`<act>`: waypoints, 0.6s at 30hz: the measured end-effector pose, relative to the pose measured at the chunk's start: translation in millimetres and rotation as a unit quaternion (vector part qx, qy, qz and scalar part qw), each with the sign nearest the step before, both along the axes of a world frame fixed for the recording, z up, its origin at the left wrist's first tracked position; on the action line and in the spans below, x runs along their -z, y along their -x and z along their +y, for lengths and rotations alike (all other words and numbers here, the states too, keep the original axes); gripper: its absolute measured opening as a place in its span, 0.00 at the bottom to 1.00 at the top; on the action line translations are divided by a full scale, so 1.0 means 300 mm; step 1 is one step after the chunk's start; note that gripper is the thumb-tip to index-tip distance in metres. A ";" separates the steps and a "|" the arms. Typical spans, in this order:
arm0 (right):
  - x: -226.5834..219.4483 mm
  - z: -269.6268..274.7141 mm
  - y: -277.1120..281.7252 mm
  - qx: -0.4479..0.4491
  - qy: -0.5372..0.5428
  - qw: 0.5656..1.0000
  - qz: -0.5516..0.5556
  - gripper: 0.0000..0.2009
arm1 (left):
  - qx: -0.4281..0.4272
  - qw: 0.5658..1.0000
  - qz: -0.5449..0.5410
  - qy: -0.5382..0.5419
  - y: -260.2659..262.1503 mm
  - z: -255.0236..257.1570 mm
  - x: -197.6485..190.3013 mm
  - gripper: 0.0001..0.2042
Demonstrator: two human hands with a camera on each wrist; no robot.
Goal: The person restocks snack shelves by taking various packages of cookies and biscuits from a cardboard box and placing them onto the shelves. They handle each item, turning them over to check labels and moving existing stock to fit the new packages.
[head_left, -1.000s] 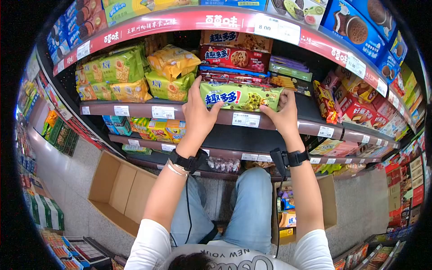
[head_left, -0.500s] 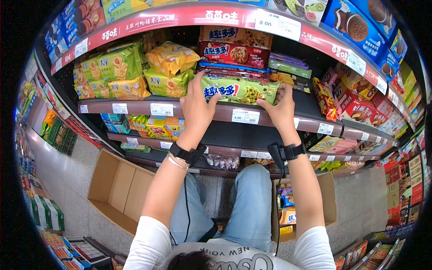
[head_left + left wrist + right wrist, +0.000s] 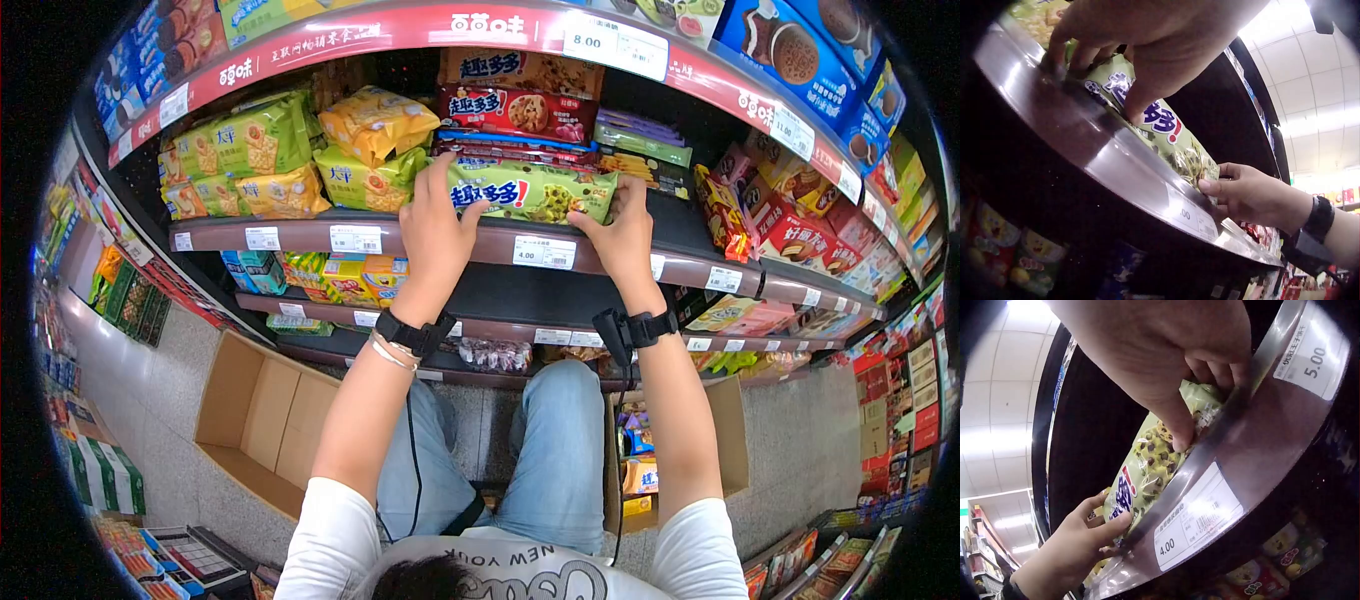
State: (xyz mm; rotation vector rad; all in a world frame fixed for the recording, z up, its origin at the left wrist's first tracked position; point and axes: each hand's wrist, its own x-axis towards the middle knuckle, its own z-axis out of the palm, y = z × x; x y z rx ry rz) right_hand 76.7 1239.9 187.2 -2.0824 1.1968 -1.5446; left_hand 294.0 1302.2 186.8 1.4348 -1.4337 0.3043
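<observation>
A long light-green pack of chocolate-chip cookies [image 3: 530, 196] lies lengthwise along the front of the middle shelf, just behind the lip. My left hand [image 3: 437, 222] grips its left end, thumb on the front face and fingers over the back. At the other end my right hand [image 3: 622, 230] pinches the pack between thumb and fingers. In the left wrist view the pack [image 3: 1172, 140] sits right at the shiny shelf edge. The right wrist view shows the right thumb [image 3: 1182, 437] pressing on its printed cookie picture. Red cookie packs [image 3: 520, 112] are stacked behind it.
Green and yellow cracker packs [image 3: 245, 145] stand left of the hands; small purple and green packs [image 3: 640, 140] lie to the right. A red shelf front [image 3: 400, 40] overhangs above. On the floor are a cardboard box [image 3: 260, 410] at left and one with packs [image 3: 735, 440] at right.
Both hands have shifted the green cookie pack slightly back onto the shelf, away from the lip. Both keep hold of its ends. The head view has tilted a little.
</observation>
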 end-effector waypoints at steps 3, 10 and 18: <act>-0.008 0.011 -0.005 0.009 -0.004 1.000 0.011 0.30 | -0.003 1.000 -0.018 0.003 -0.007 -0.012 0.015 0.30; -0.004 0.011 0.004 -0.002 0.015 0.999 0.042 0.26 | 0.004 1.000 -0.009 -0.021 0.000 0.011 0.004 0.24; -0.016 0.015 0.034 -0.043 -0.043 0.998 0.026 0.19 | -0.027 0.997 -0.064 -0.019 -0.023 -0.012 0.028 0.20</act>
